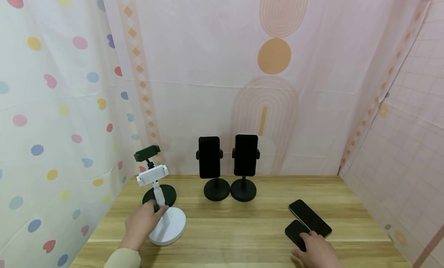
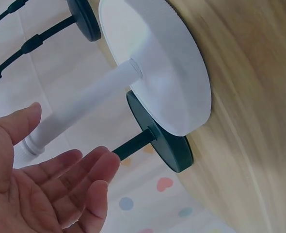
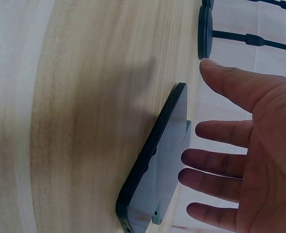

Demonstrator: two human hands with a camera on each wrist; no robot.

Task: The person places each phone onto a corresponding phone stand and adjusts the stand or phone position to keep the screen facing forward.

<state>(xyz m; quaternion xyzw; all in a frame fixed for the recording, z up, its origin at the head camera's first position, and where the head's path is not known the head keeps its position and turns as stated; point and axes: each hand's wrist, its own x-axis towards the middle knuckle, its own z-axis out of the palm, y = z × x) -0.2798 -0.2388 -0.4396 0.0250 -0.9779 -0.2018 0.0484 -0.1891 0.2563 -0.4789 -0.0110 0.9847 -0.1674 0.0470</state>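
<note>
My left hand (image 1: pixel 142 223) is beside the upright pole of a white phone stand (image 1: pixel 172 228). In the left wrist view, its thumb and loosely bent fingers lie apart around the pole (image 2: pixel 87 104) without gripping it. Just behind is a dark green phone stand (image 1: pixel 170 196), its clamp holding nothing. At the right, my right hand (image 1: pixel 317 250) reaches over a black phone (image 1: pixel 295 233) lying flat. The right wrist view shows spread, straight fingers and a gap between them and the phone (image 3: pixel 165 145). A second, longer phone (image 1: pixel 312 218) lies against the first one's far side.
Two black stands (image 1: pixel 216 191) side by side at the table's back hold upright phones (image 1: pixel 209 158) with dark screens. Patterned cloth (image 1: pixel 194 48) hangs behind the wooden table (image 1: pixel 229 237). Dotted cloth (image 1: pixel 69 106) borders the left side, and pale cloth (image 1: pixel 409 152) the right.
</note>
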